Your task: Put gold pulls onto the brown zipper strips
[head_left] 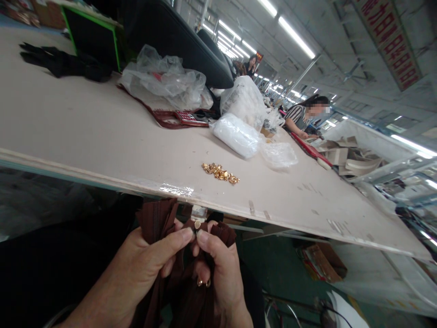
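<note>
Brown zipper tape [157, 221] is gathered in both my hands just below the table's front edge and hangs down between them. My left hand [153, 253] pinches it with thumb and forefinger, several folds lying over the hand. Opposite it, my right hand [220, 259] pinches the tape too, the thumbs nearly meeting. A gold zipper slider [197, 225] sits right at the thumb tips, against a small pale metal fixture [198, 213] on the table edge. More gold pieces [204, 283] show at the curled lower fingers of my right hand. A pile of gold sliders [221, 173] lies on the tabletop ahead.
The tabletop [102, 136] carries plastic bags [239, 134], a red calculator [191, 118] on a dark red piece, and black cloth [64, 63]. A cardboard box [322, 262] stands beneath. A person in a striped top [296, 116] works at the far right side.
</note>
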A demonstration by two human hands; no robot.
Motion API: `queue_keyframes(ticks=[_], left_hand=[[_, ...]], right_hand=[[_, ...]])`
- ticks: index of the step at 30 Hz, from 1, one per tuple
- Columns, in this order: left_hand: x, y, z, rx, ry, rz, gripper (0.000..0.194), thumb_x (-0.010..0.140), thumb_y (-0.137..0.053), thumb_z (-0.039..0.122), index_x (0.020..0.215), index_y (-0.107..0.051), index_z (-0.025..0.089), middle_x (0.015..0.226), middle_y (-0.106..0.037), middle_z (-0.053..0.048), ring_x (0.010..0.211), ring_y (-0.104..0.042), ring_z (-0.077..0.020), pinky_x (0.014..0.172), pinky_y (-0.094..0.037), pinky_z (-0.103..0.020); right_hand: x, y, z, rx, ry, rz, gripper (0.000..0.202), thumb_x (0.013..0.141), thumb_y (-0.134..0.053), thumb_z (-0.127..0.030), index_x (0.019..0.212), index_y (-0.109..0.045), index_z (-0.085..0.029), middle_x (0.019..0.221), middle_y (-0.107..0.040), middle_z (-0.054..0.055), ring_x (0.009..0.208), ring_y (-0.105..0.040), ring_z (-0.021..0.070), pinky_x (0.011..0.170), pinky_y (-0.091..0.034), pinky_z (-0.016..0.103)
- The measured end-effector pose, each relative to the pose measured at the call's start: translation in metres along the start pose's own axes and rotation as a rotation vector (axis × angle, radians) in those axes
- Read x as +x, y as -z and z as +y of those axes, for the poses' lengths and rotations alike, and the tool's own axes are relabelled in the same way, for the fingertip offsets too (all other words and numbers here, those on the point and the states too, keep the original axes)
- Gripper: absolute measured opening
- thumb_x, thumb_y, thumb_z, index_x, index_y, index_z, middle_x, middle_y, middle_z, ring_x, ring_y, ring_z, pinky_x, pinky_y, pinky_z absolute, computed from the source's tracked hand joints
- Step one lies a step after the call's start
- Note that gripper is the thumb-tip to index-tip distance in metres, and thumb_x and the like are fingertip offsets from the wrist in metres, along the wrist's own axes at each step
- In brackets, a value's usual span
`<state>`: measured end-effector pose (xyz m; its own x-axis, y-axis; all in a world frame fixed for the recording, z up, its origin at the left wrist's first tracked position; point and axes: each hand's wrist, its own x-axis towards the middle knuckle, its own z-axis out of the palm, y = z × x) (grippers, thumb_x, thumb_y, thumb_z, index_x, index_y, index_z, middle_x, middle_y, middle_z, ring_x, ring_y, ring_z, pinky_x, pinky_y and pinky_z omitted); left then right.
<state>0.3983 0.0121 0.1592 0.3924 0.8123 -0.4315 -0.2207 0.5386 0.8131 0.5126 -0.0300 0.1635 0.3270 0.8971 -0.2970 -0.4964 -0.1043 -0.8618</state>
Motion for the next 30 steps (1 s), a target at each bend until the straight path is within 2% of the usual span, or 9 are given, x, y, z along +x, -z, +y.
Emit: queue_keyframes(ticks=[4, 8, 13, 19, 25, 30], left_hand=[[0.0, 0.0, 0.0, 0.005, 0.037, -0.003, 0.033, 0.068, -0.079, 0.047, 0.066, -0.063, 0.019, 0.046, -0.052, 0.005, 0.043, -0.05, -0.0122, 0.043, -0.041, -0.022], [0.001, -0.003, 0.001, 0.02, 0.005, -0.001, 0.036, 0.068, -0.079, 0.049, 0.064, -0.06, 0.019, 0.046, -0.051, 0.006, 0.042, -0.046, -0.0102, 0.043, -0.039, -0.021], [0.003, -0.007, 0.001, 0.109, -0.072, 0.087, 0.037, 0.067, -0.079, 0.051, 0.066, -0.063, 0.018, 0.045, -0.048, 0.007, 0.043, -0.042, -0.0088, 0.042, -0.033, -0.018], [0.004, -0.01, 0.003, 0.148, -0.156, 0.163, 0.036, 0.063, -0.08, 0.051, 0.062, -0.065, 0.019, 0.04, -0.047, 0.007, 0.04, -0.04, -0.008, 0.04, -0.035, -0.018], [0.003, -0.012, 0.008, 0.115, -0.075, 0.122, 0.039, 0.057, -0.082, 0.054, 0.063, -0.066, 0.019, 0.048, -0.059, 0.003, 0.044, -0.05, -0.0131, 0.041, -0.041, -0.022], [0.003, -0.009, 0.006, 0.188, -0.131, 0.13, 0.04, 0.062, -0.078, 0.057, 0.06, -0.064, 0.019, 0.041, -0.047, 0.007, 0.04, -0.04, -0.0088, 0.039, -0.035, -0.018]], right_hand=[[0.0, -0.002, -0.001, -0.008, -0.002, -0.011, 0.029, 0.07, -0.072, -0.034, 0.056, -0.056, -0.015, 0.043, -0.046, -0.007, 0.028, -0.03, 0.0009, 0.029, -0.021, 0.013], [0.002, -0.003, -0.004, -0.018, 0.002, -0.014, 0.03, 0.07, -0.072, -0.035, 0.055, -0.057, -0.015, 0.041, -0.044, -0.007, 0.028, -0.03, 0.0014, 0.028, -0.02, 0.014], [0.007, -0.002, -0.006, -0.009, 0.022, 0.012, 0.029, 0.068, -0.076, -0.033, 0.055, -0.057, -0.015, 0.042, -0.046, -0.007, 0.029, -0.031, 0.0013, 0.029, -0.022, 0.013], [0.009, 0.002, -0.008, -0.046, 0.002, -0.029, 0.03, 0.071, -0.075, -0.035, 0.056, -0.058, -0.015, 0.039, -0.044, -0.008, 0.027, -0.03, 0.0014, 0.028, -0.022, 0.013], [0.008, 0.005, -0.006, -0.11, 0.026, -0.025, 0.031, 0.071, -0.076, -0.038, 0.06, -0.059, -0.015, 0.039, -0.046, -0.008, 0.027, -0.032, 0.0023, 0.029, -0.022, 0.014], [0.007, 0.008, -0.01, -0.208, 0.038, -0.009, 0.034, 0.074, -0.075, -0.043, 0.064, -0.056, -0.017, 0.043, -0.047, -0.008, 0.03, -0.03, 0.0022, 0.03, -0.023, 0.014]])
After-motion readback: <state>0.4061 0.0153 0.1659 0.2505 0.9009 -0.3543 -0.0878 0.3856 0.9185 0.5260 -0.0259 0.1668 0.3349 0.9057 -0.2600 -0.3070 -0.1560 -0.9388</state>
